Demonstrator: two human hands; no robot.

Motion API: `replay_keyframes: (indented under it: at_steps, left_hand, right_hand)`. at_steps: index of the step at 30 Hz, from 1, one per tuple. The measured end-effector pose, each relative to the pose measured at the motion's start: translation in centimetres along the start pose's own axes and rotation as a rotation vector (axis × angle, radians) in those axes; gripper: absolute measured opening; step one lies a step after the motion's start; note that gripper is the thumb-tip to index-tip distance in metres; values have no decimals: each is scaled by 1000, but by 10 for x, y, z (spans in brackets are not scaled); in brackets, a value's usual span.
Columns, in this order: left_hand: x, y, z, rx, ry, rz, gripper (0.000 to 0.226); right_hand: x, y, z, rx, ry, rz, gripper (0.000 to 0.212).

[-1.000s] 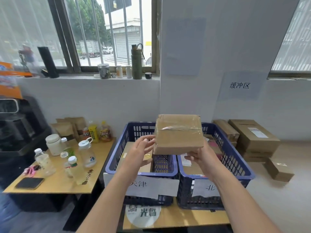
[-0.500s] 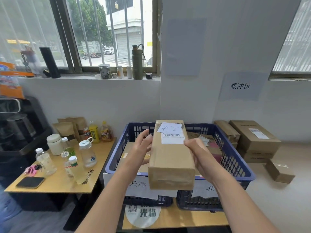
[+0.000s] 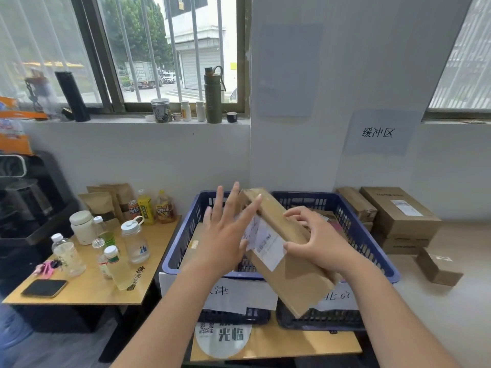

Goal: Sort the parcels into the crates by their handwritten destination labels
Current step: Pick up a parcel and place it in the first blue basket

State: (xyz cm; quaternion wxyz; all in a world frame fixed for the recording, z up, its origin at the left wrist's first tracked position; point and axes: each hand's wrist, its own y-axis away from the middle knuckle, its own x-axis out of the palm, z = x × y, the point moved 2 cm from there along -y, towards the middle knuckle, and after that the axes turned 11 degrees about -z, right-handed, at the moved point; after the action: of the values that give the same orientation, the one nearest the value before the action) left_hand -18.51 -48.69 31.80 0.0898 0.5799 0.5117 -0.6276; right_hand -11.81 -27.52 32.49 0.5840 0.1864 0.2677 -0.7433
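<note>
A long brown cardboard parcel (image 3: pixel 289 264) with a white label (image 3: pixel 265 241) is tilted in the air above two blue crates. My right hand (image 3: pixel 316 243) grips its right edge with curled fingers. My left hand (image 3: pixel 225 232) lies flat against the parcel's left side, fingers straight and spread. The left crate (image 3: pixel 178 245) carries a paper sign ending in 津 and holds a flat brown box. The right crate (image 3: pixel 372 248) has a sign reading 北京 and holds several parcels, mostly hidden behind the held one.
More cardboard boxes (image 3: pixel 398 216) are stacked on the right surface under a wall sign (image 3: pixel 377 132). A wooden side table (image 3: pixel 87 288) at left carries bottles, snack bags and a phone (image 3: pixel 43 288). The crates stand on a low wooden table (image 3: pixel 279 343).
The parcel has turned from upright with the label facing me to a diagonal tilt, its top leaning left. My left hand has opened flat against it; the right hand shifted its hold.
</note>
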Motion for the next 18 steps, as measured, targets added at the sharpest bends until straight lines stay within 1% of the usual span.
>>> replay_keyframes:
  at_steps: [1,2,5,7,10,11,12,13,14,15,16,17,18]
  left_hand:
    - [-2,-5,-2,97,-137,16,100]
    - [-4,-9,-4,177,-223,55,99]
    - [-5,-17,-8,351,-321,218,100]
    - [-2,-20,-9,383,-314,281,105]
    - [-2,-22,-8,344,-232,297,102]
    - [-3,-22,-7,320,-204,284,102]
    - [-2,-22,-4,281,-173,271,102]
    - [-2,-21,0,221,-130,256,101]
    - [2,-20,7,131,-61,245,99]
    - [6,-18,15,14,47,247,97]
    - [9,-14,20,-109,212,252,93]
    - [13,-9,25,-235,414,249,87]
    - [16,-4,28,-368,624,231,80]
  right_hand:
    - [-2,0,5,-42,71,31,59]
    - [-3,1,10,-82,123,51,62]
    - [-4,4,22,-192,247,79,68]
    - [-4,7,26,-235,278,115,70]
    - [-5,7,26,-224,287,166,81]
    - [-6,6,25,-233,311,144,87]
    - [-9,3,24,-275,354,61,91]
    - [-13,0,23,-337,402,-78,91]
    - [-18,-3,21,-395,421,-246,86]
    - [-23,-3,18,-409,401,-398,79]
    - [-27,-4,14,-372,338,-505,74]
    - [-28,-5,9,-289,245,-563,71]
    - [-27,-7,2,-172,131,-570,70]
